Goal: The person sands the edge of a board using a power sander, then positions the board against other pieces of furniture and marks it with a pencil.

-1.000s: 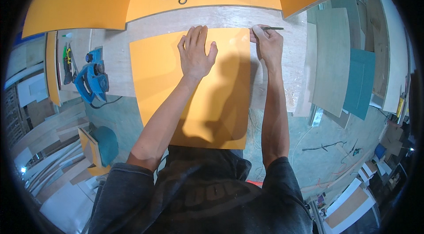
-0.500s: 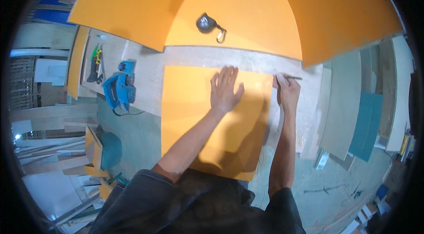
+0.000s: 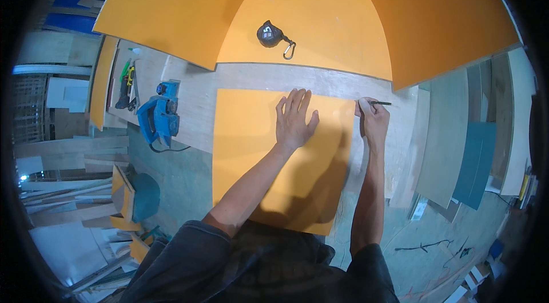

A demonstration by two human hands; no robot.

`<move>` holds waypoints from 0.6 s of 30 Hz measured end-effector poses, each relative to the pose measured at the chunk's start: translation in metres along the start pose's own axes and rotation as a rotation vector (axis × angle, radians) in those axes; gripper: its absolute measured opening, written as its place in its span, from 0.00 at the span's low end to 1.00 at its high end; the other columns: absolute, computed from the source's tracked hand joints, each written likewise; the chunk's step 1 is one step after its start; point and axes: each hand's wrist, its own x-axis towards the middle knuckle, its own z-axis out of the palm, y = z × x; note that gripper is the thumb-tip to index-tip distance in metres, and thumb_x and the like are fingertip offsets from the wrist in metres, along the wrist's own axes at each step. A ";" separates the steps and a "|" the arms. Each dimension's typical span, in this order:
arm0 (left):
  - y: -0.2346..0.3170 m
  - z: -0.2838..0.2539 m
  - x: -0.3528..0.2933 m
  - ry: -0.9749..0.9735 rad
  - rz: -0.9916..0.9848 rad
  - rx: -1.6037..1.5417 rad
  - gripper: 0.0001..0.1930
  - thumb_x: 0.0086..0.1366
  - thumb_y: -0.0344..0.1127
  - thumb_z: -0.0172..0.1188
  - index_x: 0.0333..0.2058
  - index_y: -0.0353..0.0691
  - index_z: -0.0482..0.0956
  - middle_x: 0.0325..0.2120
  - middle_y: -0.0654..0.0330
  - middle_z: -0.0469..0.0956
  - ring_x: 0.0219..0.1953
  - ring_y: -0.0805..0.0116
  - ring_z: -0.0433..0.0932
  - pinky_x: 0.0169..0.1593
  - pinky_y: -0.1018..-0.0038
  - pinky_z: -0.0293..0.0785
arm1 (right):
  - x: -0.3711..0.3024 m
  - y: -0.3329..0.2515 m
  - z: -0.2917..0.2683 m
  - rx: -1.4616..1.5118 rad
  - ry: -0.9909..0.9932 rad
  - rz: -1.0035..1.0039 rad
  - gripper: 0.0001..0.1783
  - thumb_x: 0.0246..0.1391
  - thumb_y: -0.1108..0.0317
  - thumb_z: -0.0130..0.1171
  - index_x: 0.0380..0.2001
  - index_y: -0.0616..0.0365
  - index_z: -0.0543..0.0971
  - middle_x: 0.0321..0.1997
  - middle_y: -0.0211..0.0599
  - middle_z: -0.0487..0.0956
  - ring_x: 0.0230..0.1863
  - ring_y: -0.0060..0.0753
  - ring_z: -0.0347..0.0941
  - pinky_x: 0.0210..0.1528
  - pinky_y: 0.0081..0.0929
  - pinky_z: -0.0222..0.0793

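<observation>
An orange rectangular board [image 3: 251, 148] lies flat on a pale plywood sheet [image 3: 194, 94]. My left hand [image 3: 295, 120] rests flat on the board near its far edge, fingers spread. My right hand [image 3: 373, 120] sits at the board's far right corner, closed around a thin dark pencil [image 3: 380, 103] whose tip points right over the plywood.
A black tape measure with a clip [image 3: 270, 34] lies on a large orange arched panel [image 3: 320, 22] beyond the board. A blue power tool [image 3: 159, 119] and hand tools [image 3: 126, 82] sit at left. Stacked boards [image 3: 463, 148] lie at right, offcuts [image 3: 68, 211] at lower left.
The view has shifted, so the board and hands appear lower and more central. Both hands keep their places on the board and at its corner.
</observation>
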 end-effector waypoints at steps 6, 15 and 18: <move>-0.002 0.010 -0.003 0.052 0.016 -0.023 0.31 0.69 0.48 0.55 0.66 0.38 0.68 0.65 0.55 0.69 0.71 0.58 0.61 0.72 0.56 0.48 | 0.001 0.000 0.001 -0.104 0.033 0.004 0.09 0.62 0.73 0.63 0.39 0.72 0.82 0.35 0.42 0.85 0.34 0.28 0.82 0.38 0.22 0.81; -0.002 0.010 0.001 0.062 0.042 -0.031 0.30 0.70 0.48 0.54 0.66 0.38 0.69 0.65 0.56 0.69 0.71 0.59 0.60 0.71 0.57 0.49 | -0.005 0.003 0.002 0.017 0.035 0.036 0.08 0.63 0.72 0.63 0.36 0.70 0.82 0.33 0.39 0.85 0.33 0.24 0.82 0.37 0.20 0.79; -0.002 0.010 -0.001 0.080 0.042 -0.027 0.29 0.70 0.48 0.55 0.65 0.38 0.70 0.64 0.54 0.70 0.71 0.56 0.61 0.71 0.56 0.50 | -0.012 0.004 0.001 0.014 0.042 0.041 0.08 0.63 0.72 0.63 0.36 0.70 0.83 0.33 0.39 0.85 0.33 0.25 0.82 0.38 0.20 0.80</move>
